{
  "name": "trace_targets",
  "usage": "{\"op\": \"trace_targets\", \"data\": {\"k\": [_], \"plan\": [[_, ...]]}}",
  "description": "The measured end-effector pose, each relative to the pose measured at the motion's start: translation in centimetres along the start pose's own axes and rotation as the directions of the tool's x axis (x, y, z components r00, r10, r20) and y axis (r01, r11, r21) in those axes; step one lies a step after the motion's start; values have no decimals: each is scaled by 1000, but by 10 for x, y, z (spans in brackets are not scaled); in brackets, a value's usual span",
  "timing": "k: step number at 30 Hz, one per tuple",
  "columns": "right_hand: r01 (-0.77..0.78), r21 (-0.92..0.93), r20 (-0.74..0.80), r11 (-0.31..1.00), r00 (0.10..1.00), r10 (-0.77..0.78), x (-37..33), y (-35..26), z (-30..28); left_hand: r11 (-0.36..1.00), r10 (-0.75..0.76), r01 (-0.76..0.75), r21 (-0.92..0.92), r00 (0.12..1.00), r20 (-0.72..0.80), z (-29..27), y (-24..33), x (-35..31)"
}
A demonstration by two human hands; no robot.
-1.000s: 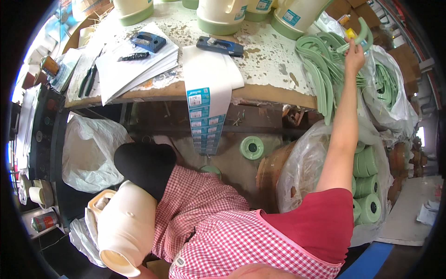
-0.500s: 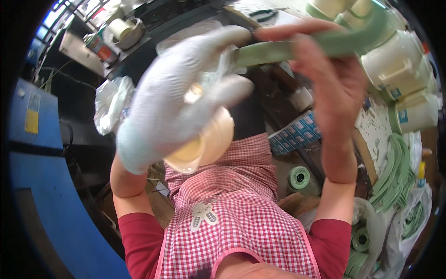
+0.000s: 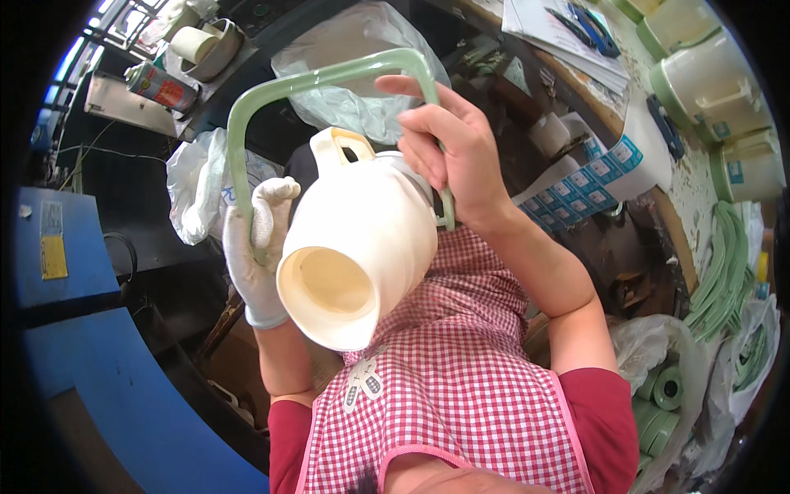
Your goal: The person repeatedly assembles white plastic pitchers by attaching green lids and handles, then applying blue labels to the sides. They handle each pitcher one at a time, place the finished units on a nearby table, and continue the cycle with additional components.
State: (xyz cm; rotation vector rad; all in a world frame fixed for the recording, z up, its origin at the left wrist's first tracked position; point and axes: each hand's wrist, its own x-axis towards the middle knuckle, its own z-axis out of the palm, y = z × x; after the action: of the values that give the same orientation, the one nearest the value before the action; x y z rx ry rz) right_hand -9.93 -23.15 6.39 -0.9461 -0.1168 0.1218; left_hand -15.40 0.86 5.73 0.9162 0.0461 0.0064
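Note:
A cream plastic jug body [image 3: 362, 222] rests tilted on my lap, its wide spouted mouth toward me and a small side grip at the far end. Over it arches a pale green U-shaped carrying handle [image 3: 321, 79]. My left hand [image 3: 255, 239], in a white knit glove, is closed on the handle's left end, apart from the jug. My bare right hand [image 3: 457, 152] grips the handle's right arm with curled fingers. That arm's lower end is beside a small lug on the jug's side, and I cannot tell whether they are joined.
Finished-looking jugs [image 3: 724, 99] and loose green strips [image 3: 720, 272] line the bench at right. A sheet of blue labels [image 3: 580, 185] hangs at its edge, with pliers [image 3: 597, 31] beyond. Plastic bags [image 3: 666, 350] hold green parts. A spray can [image 3: 160, 86] stands far left, blue cabinet [image 3: 66, 239] nearer.
The green handle has come down from the upper right and now arches over the jug. Both hands have lowered with it, my left to its left end. The jug's far end now shows.

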Motion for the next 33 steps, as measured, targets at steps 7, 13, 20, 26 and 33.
{"op": "trace_targets", "data": {"k": [7,13,20,26,33], "plan": [[-230,207,-44,951,969,244,16,-3,3,965,-184,137,-223,961,-206,34,-13,-13],[-94,74,-175,993,979,106,-2,0,19,972,-114,19,-235,910,-398,53,-22,-3],[-257,330,-177,908,928,327,24,-16,-15,999,11,-8,-34,996,84,31,-26,23],[-318,64,-96,946,941,323,28,-16,-36,968,-38,-15,252,978,205,16,-28,41],[-324,111,-142,939,930,338,18,-9,-20,517,118,-492,700,851,511,6,-24,53]]}}
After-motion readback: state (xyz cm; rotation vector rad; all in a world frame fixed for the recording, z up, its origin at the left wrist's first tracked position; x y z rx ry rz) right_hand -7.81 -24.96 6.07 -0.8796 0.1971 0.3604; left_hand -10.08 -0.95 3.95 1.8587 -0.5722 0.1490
